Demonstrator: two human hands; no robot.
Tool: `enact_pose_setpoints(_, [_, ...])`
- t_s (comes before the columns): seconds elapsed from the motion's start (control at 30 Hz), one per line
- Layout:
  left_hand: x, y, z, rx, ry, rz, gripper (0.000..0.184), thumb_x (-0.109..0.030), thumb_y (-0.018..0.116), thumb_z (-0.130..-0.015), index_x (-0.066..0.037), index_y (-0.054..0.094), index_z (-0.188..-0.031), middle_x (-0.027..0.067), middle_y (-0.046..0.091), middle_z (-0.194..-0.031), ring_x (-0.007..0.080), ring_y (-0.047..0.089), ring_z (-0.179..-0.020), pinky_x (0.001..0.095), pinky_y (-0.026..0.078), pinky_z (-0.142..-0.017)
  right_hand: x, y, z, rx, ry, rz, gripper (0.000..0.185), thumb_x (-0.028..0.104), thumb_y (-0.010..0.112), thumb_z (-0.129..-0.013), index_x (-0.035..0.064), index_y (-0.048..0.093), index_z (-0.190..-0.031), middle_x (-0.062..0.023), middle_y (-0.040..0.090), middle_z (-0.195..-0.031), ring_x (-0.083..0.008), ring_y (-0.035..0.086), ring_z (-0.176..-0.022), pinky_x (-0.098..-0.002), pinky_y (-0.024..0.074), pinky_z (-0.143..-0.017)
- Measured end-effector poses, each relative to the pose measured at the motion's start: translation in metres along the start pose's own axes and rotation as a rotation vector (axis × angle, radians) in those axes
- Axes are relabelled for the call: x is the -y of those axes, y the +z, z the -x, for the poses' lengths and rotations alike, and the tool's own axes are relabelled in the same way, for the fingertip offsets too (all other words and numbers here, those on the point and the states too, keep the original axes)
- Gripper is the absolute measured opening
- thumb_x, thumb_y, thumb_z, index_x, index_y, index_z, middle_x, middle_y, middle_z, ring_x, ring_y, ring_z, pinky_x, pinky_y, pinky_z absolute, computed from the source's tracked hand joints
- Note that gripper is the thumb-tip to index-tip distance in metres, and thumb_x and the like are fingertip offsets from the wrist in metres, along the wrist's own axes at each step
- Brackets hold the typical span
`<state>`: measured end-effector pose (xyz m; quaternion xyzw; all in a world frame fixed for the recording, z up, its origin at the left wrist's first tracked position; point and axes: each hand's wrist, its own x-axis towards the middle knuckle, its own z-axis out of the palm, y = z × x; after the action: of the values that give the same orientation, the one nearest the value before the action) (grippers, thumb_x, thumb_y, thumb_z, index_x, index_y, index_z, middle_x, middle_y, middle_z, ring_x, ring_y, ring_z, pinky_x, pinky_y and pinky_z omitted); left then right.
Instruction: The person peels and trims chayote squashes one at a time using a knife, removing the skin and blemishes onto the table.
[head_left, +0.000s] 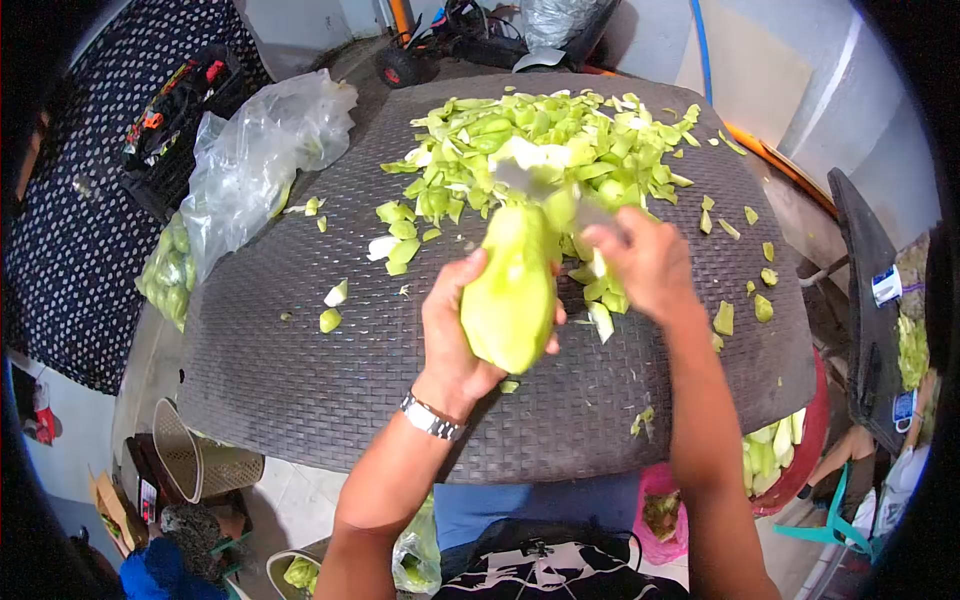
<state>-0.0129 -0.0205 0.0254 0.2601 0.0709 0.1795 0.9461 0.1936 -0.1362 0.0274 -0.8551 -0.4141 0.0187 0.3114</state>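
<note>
A pale green chayote [508,295], partly peeled, is gripped in my left hand [455,325], its narrow end pointing away from me. My right hand [645,262] is closed around the handle of a knife [525,178], whose blurred blade lies across the far end of the chayote. Beyond both hands, a heap of green peelings [480,130] covers the back of the dark woven-pattern table [390,420]. Loose peel pieces [403,245] lie around the heap.
A clear plastic bag [255,150] with green produce hangs over the table's left edge. Below right, a red basin [815,430] holds peeled pieces, near a pink bag [655,540]. A woven bin [190,460] stands at lower left. Another person's leg [840,460] shows at right.
</note>
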Motion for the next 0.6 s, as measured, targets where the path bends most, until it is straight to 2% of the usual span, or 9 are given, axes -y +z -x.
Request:
enact_pose_setpoints(0.13, [0.0,0.002,-0.003,0.002,0.018,-0.073,0.066,-0.054,0.05,-0.101,-0.003,0.053,-0.143,0.0231,0.065,-0.121,0.0388,0.069,-0.092,0.0509,0.061,-0.067,-0.01,-0.007,-0.001,-0.03,0.011,-0.016,0.069,0.068,0.067,-0.09,0.0002,0.064,-0.079,-0.0235,0.066,-0.071,-0.0427,0.069,-0.072,-0.0513,0.0527,-0.069])
enact_pose_setpoints(0.23, [0.0,-0.004,-0.007,-0.169,0.009,-0.02,0.063,-0.055,0.051,-0.101,-0.005,0.057,-0.138,0.0215,0.068,-0.119,0.0356,0.07,-0.093,0.0524,0.061,-0.072,0.009,-0.007,0.01,0.053,-0.018,-0.052,0.068,0.067,0.068,-0.09,0.0003,0.065,-0.081,-0.0231,0.067,-0.071,-0.0415,0.07,-0.072,-0.0498,0.0533,-0.069])
enact_pose_setpoints(0.27, [0.0,-0.004,-0.008,-0.26,0.039,-0.02,0.057,-0.054,0.054,-0.102,-0.007,0.061,-0.134,0.019,0.069,-0.118,0.032,0.07,-0.097,0.0538,0.06,-0.08,0.021,-0.012,0.014,0.122,-0.033,-0.069,0.067,0.067,0.069,-0.09,0.0,0.066,-0.081,-0.0224,0.066,-0.071,-0.0402,0.07,-0.071,-0.0487,0.0537,-0.068])
enact_pose_setpoints(0.37, [0.003,-0.009,-0.013,-0.339,0.09,-0.058,0.052,-0.05,0.057,-0.101,-0.008,0.061,-0.132,0.0169,0.07,-0.119,0.031,0.07,-0.103,0.0546,0.059,-0.084,0.032,-0.009,0.02,0.136,-0.064,-0.141,0.069,0.068,0.068,-0.091,-0.0009,0.068,-0.082,-0.0223,0.066,-0.07,-0.0385,0.07,-0.071,-0.0475,0.0537,-0.068])
enact_pose_setpoints(0.4, [0.003,-0.009,-0.013,-0.374,0.099,-0.112,0.05,-0.046,0.06,-0.1,-0.007,0.061,-0.132,0.0156,0.07,-0.118,0.0311,0.069,-0.105,0.0559,0.058,-0.088,0.034,-0.009,0.019,0.173,-0.004,-0.118,0.07,0.068,0.068,-0.091,-0.0016,0.069,-0.084,-0.0227,0.067,-0.071,-0.0379,0.071,-0.072,-0.0466,0.0537,-0.068])
enact_pose_setpoints(0.5, [-0.002,-0.006,-0.012,-0.344,0.088,-0.127,0.05,-0.041,0.063,-0.099,-0.006,0.06,-0.134,0.0156,0.07,-0.119,0.0316,0.069,-0.106,0.0576,0.058,-0.091,0.024,-0.004,0.014,0.212,0.094,-0.329,0.071,0.069,0.068,-0.091,-0.0019,0.069,-0.084,-0.024,0.068,-0.075,-0.039,0.071,-0.073,-0.0457,0.0538,-0.069])
enact_pose_setpoints(0.6, [-0.004,-0.007,-0.009,-0.314,0.038,-0.093,0.051,-0.038,0.064,-0.098,-0.006,0.058,-0.138,0.0161,0.069,-0.122,0.0318,0.069,-0.106,0.0586,0.058,-0.093,0.027,-0.011,0.015,0.147,0.156,-0.153,0.073,0.069,0.065,-0.093,-0.0027,0.069,-0.081,-0.0239,0.069,-0.074,-0.0355,0.069,-0.069,-0.0448,0.0525,-0.068])
